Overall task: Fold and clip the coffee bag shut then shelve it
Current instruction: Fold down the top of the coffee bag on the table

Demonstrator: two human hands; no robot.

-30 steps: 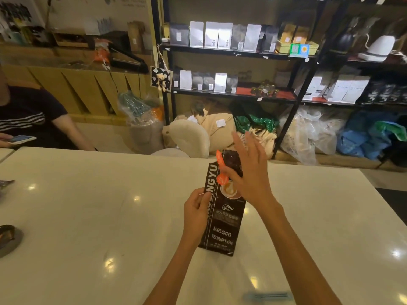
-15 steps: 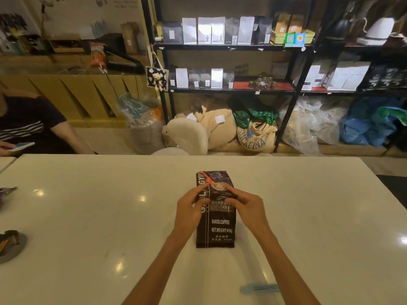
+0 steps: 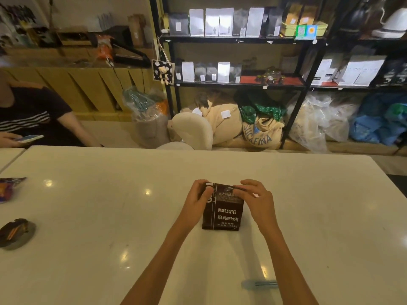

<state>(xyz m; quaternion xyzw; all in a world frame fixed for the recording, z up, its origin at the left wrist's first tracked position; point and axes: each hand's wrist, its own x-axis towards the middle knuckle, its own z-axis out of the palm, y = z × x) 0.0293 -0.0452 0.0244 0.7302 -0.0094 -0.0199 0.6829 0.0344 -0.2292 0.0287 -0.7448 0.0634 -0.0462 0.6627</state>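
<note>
A dark brown coffee bag (image 3: 223, 213) printed "BAKED.COFFEE" stands on the white table (image 3: 110, 227) in front of me, its top rolled down low. My left hand (image 3: 197, 199) grips the bag's upper left edge. My right hand (image 3: 256, 201) presses on the folded top from the right, fingers curled over it. The orange clip is hidden from view. A light blue clip (image 3: 261, 284) lies on the table near my right forearm.
Black shelves (image 3: 237, 39) with rows of coffee bags stand behind the table. Sacks (image 3: 262, 133) and plastic bags lie on the floor under them. A seated person (image 3: 33, 115) with a phone is at far left. Snack wrappers (image 3: 15, 231) lie at the table's left edge.
The bag's top has been rolled down further, so the bag stands shorter. Both hands moved down onto the folded top. The orange clip seen earlier is no longer visible.
</note>
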